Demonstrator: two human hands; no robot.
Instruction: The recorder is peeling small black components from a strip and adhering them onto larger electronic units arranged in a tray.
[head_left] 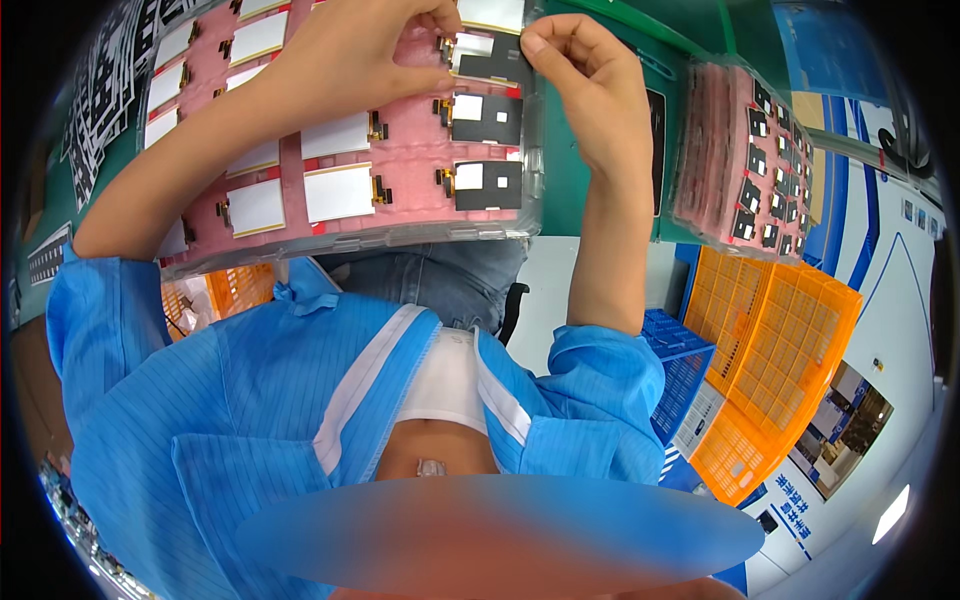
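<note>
A clear plastic tray [350, 243] lined with pink foam holds rows of small flat display panels, white ones [338, 192] on the left and dark ones [490, 185] on the right. My left hand [350, 55] lies over the top middle of the tray, its fingers pinched at the gold connector end of a dark panel [490, 55] in the upper row. My right hand [590, 80] comes up from the right and pinches the right edge of that same panel with thumb and forefinger. Both sleeves are blue.
A second clear tray stack [745, 165] with pink foam and dark panels stands to the right on the green table [565, 180]. Orange crates [780, 340] and a blue crate [680, 370] sit on the floor at right. Black-and-white sheets [100, 90] lie at far left.
</note>
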